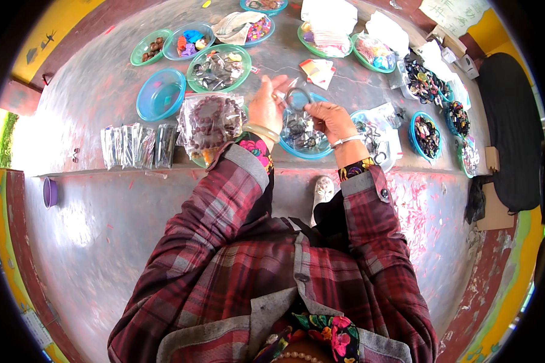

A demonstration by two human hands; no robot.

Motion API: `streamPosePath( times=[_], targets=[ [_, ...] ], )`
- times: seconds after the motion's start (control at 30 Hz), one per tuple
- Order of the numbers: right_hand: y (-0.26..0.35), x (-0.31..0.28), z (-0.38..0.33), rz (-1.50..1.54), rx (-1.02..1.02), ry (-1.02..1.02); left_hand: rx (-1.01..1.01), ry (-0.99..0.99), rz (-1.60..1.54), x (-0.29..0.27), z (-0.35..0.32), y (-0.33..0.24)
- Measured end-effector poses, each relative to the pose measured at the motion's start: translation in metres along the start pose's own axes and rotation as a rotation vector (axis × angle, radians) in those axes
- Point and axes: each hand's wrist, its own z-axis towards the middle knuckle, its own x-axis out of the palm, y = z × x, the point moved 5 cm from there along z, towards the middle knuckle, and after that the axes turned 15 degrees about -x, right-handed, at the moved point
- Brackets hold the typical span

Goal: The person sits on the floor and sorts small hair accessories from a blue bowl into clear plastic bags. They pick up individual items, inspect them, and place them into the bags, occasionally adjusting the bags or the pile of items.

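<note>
Floral scarf (335, 334) foremost; dark ring (299, 89), right edge pinched in the grip of the right hand (335, 123), left edge near the left hand (264, 110), whose grip cannot be told.

The thin, dark ring (298, 89) is hanging in midair, its round, open middle facing up toward the viewer, its right edge partly hiding; it's showing over the far side of the blue basket (306, 155), apart from the rim.

You stand in what looks like a trinket stall: plastic bowls (161, 97) of small accessories (218, 69) and bagged beads (211, 121) crowd a raised ledge (106, 91) beside yellow-and-maroon walls (57, 21).
</note>
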Motion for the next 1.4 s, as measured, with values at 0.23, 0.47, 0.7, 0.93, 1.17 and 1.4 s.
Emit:
streamPosePath(
  times=[0.23, 0.47, 0.7, 0.93, 1.17, 1.4],
  targets=[
    [0.011, -0.006, -0.002, 0.021, -0.104, -0.247, -0.302, 0.134, 0.189, 0.019, -0.008, 0.028],
    [0.031, -0.015, 0.0, -0.26, -0.21, -0.214, -0.439, 0.205, 0.263, 0.013, -0.007, 0.032],
    [0.023, -0.028, 0.003, 0.066, -0.076, -0.122, -0.614, 0.282, 0.46, 0.026, -0.019, 0.04],
    [0.024, -0.034, 0.004, 0.19, -0.111, -0.155, -0.549, 0.21, 0.456, 0.017, -0.01, 0.04],
    [0.063, -0.085, -0.007, 0.131, -0.283, -0.281, -0.499, 0.142, 0.572, 0.015, -0.013, 0.036],
    [0.071, -0.198, -0.048, -0.481, -0.194, -0.553, -0.45, 0.075, 0.378, 0.002, -0.002, 0.033]
  ],
)
